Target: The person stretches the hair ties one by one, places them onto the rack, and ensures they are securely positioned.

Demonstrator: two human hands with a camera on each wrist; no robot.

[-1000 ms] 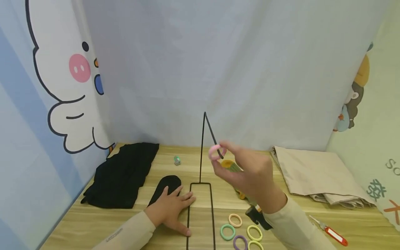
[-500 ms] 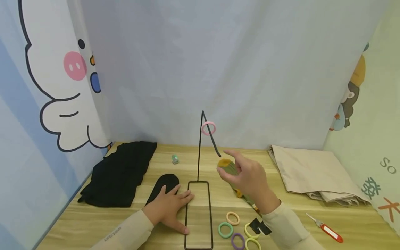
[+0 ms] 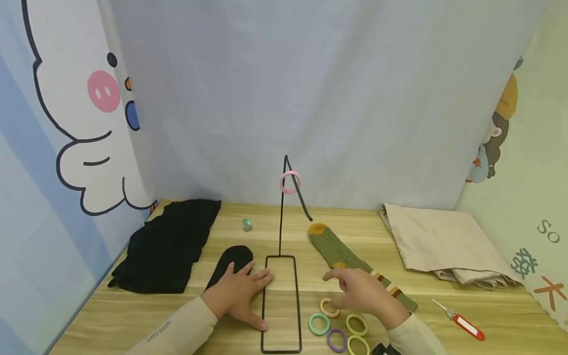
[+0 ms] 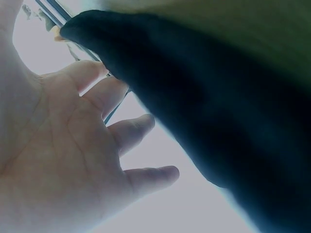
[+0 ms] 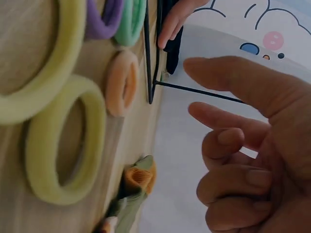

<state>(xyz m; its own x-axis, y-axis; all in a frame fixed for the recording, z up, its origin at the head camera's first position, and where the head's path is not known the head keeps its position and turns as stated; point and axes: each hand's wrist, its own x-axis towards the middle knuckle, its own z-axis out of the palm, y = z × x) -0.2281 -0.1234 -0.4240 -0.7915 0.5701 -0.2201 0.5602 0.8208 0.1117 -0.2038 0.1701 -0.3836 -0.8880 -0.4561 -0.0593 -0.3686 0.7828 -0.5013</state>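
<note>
Right fingers: loosely curled, holding nothing, hovering just above the peach hair tie
Left fingers: flat, spread, pressing the wire stand base on the worktop
Pink hair tie: hanging on the stand's hook

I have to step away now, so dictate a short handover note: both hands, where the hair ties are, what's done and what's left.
Left hand: open, flat on the table, touching the black sock and the left edge of the wire stand's base.
Right hand: open, empty, hovering over the loose hair ties, nearest the peach hair tie.
Done: one pink hair tie hangs on the stand's angled hook.
Left: five ties on the table, namely the peach one, the green hair tie, the purple hair tie and two yellow hair ties.
</note>
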